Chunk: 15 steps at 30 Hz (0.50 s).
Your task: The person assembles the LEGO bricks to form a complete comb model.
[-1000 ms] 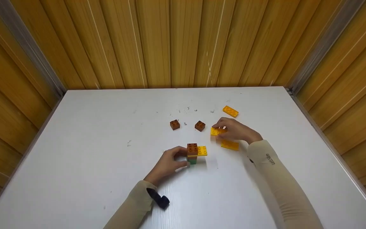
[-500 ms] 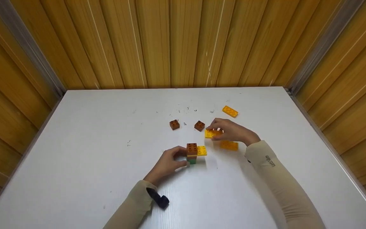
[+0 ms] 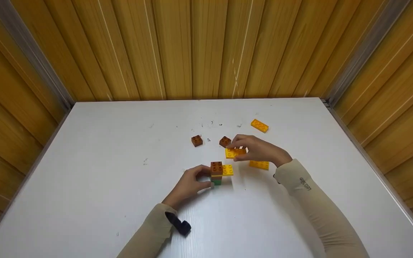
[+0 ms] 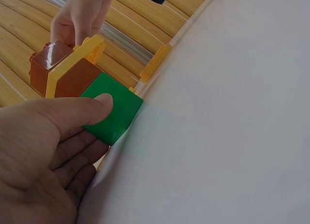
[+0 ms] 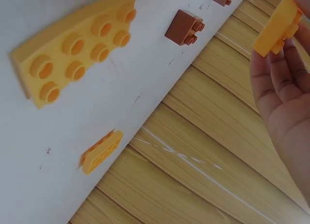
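My left hand (image 3: 189,184) holds a small stack of toy building bricks near the middle of the table. In the left wrist view the thumb lies on the green brick (image 4: 118,110) at the bottom. Above it come a brown brick (image 4: 77,77), a flat yellow plate brick (image 4: 59,72) and another brown brick (image 4: 48,64) on top. The yellow plate juts out to the right, its studs showing. Up and to the right of the stack, my right hand (image 3: 260,148) pinches a second yellow plate brick (image 3: 231,153) between thumb and fingers, partly covered by the hand.
Two loose brown bricks, one on the left (image 3: 197,141) and one by the right hand (image 3: 224,141), lie behind the stack. A yellow plate (image 3: 259,165) lies under the right wrist, another (image 3: 260,125) farther back. Wood-look panels (image 3: 206,50) surround the white table (image 3: 102,161).
My right hand has moved left and slightly toward me with the yellow plate brick, nearing the stack. The left hand and the stack have stayed in place.
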{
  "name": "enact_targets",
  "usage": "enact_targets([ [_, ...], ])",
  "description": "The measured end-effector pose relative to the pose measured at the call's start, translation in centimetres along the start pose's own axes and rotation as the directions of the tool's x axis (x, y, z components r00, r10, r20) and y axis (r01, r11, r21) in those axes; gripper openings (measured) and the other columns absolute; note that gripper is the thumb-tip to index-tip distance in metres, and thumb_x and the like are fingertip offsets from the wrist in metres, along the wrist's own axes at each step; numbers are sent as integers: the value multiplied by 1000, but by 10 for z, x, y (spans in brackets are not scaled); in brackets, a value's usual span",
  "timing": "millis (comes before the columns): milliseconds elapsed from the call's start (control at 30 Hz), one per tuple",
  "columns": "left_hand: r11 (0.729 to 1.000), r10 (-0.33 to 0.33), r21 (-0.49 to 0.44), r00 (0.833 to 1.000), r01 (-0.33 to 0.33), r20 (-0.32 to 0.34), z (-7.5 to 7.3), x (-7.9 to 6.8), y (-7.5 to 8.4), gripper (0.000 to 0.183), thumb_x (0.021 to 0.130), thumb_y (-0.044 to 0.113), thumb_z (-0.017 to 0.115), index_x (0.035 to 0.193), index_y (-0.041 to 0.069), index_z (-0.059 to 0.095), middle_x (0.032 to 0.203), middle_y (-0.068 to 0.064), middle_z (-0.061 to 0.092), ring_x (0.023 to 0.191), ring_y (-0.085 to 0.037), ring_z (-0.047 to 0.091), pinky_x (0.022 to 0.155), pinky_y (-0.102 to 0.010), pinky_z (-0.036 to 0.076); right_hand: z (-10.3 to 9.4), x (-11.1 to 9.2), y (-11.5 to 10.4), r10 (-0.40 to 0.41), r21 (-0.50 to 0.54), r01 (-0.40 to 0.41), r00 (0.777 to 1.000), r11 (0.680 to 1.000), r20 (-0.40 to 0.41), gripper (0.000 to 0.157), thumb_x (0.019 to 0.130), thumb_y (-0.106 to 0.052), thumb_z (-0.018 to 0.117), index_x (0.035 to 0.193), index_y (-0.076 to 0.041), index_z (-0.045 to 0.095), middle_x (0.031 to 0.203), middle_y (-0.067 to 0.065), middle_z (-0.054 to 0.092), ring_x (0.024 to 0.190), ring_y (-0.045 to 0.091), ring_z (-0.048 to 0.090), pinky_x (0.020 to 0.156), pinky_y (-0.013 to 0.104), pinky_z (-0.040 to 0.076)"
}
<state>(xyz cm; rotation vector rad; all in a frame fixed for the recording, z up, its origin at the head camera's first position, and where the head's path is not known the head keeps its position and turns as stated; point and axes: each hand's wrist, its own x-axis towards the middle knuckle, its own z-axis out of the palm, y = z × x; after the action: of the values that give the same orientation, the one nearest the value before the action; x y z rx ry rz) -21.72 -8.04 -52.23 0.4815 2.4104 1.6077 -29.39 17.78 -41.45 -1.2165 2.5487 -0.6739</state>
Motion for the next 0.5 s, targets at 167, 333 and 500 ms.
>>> enact_targets([
  [167, 1000, -4, -5, 1000, 4, -1, 0, -1, 0, 37, 84, 14, 73, 119, 17, 63, 118, 1, 65, 114, -17, 57, 104, -40, 42, 1, 1, -5, -30, 9, 30, 1000, 1000, -4, 40, 86, -22, 72, 123, -11, 64, 115, 3, 60, 106, 19, 58, 95, 39, 51],
  [333, 1000, 8, -12, 1000, -8, -4, 0, -1, 0, 36, 83, 13, 73, 118, 16, 63, 118, -1, 66, 113, -18, 58, 104, -41, 42, 1, 2, -11, -47, 10, 47, 999, 999, 1, 40, 87, -24, 71, 124, -11, 64, 114, 3, 60, 108, 19, 58, 94, 38, 51],
  [500, 1000, 26, -15, 1000, -26, -2, 0, -1, 0, 36, 84, 13, 73, 118, 15, 63, 118, -2, 66, 113, -19, 58, 104, -41, 42, 1, 2, -16, -77, 22, 77, 997, 997, -5, 38, 87, -23, 71, 123, -11, 65, 115, 2, 61, 106, 18, 59, 90, 35, 52],
])
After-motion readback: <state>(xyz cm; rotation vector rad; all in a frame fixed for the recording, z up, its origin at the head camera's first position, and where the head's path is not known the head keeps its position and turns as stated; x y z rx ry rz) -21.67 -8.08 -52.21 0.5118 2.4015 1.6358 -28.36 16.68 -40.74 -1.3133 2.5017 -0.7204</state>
